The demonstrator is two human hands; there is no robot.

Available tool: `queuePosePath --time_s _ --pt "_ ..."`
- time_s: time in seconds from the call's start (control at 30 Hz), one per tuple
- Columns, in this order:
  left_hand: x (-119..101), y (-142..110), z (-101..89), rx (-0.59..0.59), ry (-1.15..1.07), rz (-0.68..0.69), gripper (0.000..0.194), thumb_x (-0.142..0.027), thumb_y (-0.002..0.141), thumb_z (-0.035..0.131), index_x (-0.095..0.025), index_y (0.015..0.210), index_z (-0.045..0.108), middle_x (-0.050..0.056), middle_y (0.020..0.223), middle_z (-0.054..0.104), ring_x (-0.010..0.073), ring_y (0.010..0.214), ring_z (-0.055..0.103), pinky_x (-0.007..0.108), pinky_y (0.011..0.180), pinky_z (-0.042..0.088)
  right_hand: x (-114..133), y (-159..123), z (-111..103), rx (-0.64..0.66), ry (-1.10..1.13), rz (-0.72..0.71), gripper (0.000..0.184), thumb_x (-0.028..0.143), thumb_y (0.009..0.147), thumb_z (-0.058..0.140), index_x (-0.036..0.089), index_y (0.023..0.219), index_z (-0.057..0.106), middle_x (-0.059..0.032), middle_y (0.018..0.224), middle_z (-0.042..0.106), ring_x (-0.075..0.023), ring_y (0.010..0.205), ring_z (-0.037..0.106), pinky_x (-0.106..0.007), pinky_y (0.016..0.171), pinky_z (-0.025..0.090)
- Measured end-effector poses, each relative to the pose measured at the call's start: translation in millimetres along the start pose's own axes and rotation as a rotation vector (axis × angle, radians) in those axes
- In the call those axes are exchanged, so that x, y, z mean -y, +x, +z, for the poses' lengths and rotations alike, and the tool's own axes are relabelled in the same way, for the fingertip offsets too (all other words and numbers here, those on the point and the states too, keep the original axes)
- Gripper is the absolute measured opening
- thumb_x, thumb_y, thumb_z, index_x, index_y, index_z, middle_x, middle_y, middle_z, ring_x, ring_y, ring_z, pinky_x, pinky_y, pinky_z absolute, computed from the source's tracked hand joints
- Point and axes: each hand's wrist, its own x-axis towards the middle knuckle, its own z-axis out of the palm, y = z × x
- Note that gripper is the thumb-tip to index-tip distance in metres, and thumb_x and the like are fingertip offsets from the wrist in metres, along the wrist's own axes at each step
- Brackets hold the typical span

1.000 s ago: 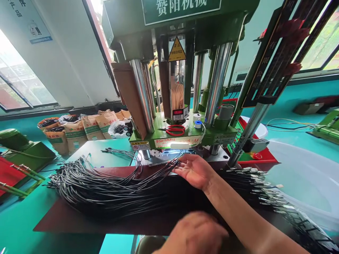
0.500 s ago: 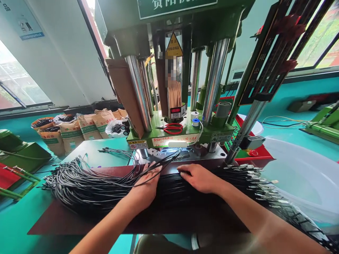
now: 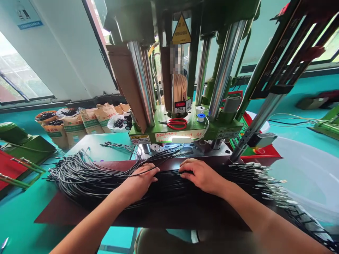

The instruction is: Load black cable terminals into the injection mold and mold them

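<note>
A thick bundle of thin black cables (image 3: 169, 185) lies across a dark reddish-brown board (image 3: 60, 211). My left hand (image 3: 141, 180) rests on the bundle left of its middle, fingers curled and closed around some cables; a few strands cross over its back. Opposite it, my right hand (image 3: 202, 176) has its thumb and fingers closed on cables at the far edge of the bundle. A gap separates the two hands. Loose cable ends run from beside my left hand towards the metal base plate (image 3: 190, 151) of a green press (image 3: 159, 132). Which strands each hand grips is partly hidden.
Red-handled pliers (image 3: 177, 123) and a blue-and-white spool (image 3: 201, 118) sit on the press ledge. Metal-tipped cable ends (image 3: 265, 180) spread out at right, beside a large white tub (image 3: 304, 148). Paper sacks (image 3: 72, 127) stand at back left. Another person's torso (image 3: 180, 86) shows behind the press.
My left hand has gone from lying extended under loose strands to curled fingers, and those strands now lie beyond it. My right hand stays on the bundle. The view has tilted down slightly.
</note>
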Motion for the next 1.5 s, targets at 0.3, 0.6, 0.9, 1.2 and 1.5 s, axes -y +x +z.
queuePosePath --time_s 0.3,0.6,0.9,1.2,1.5 --pt "-1.8 9.5 -12.6 0.041 -0.071 -0.105 0.010 -0.022 0.086 0.048 -0.020 0.088 0.058 0.003 0.090 0.059 0.0174 0.085 0.054 0.028 0.077 0.042 11.9 6.9 0.2 0.024 -0.043 0.032 0.010 0.024 0.085 0.061 0.020 0.091 0.068 -0.0039 0.090 0.064 -0.0189 0.089 0.056 -0.031 0.083 0.041" --pt "12.8 7.0 -29.4 0.235 -0.193 -0.178 0.028 -0.023 0.076 0.059 -0.025 0.103 0.055 -0.002 0.093 0.063 0.0159 0.082 0.057 0.024 0.071 0.041 30.7 14.2 -14.5 0.057 -0.204 0.092 0.017 0.028 0.089 0.054 0.021 0.086 0.069 -0.0034 0.082 0.065 -0.0190 0.081 0.059 -0.029 0.074 0.040" --pt "13.1 20.1 -23.4 0.333 -0.124 -0.209 0.011 -0.019 0.073 0.057 -0.021 0.082 0.061 -0.001 0.081 0.066 0.0169 0.077 0.057 0.024 0.064 0.039 26.4 16.8 -3.6 0.140 -0.239 0.116 0.012 0.032 0.082 0.063 0.022 0.080 0.069 -0.0030 0.082 0.063 -0.0190 0.077 0.059 -0.027 0.067 0.038" --pt "12.1 16.5 -35.4 0.378 -0.101 -0.062 0.008 -0.023 0.082 0.050 -0.020 0.085 0.056 0.001 0.092 0.062 0.0164 0.084 0.056 0.025 0.074 0.041 26.0 19.4 0.9 0.148 -0.180 0.140 0.012 0.030 0.081 0.064 0.021 0.078 0.070 -0.0034 0.081 0.064 -0.0181 0.074 0.059 -0.027 0.065 0.039" --pt "16.2 13.8 -42.7 0.364 -0.180 -0.103 0.018 -0.026 0.088 0.044 -0.022 0.101 0.055 0.001 0.102 0.064 0.0157 0.093 0.059 0.024 0.078 0.042 33.9 23.0 -7.4 0.090 -0.171 0.073 0.004 0.021 0.081 0.064 0.017 0.082 0.063 -0.0047 0.087 0.062 -0.0180 0.083 0.057 -0.027 0.076 0.040"
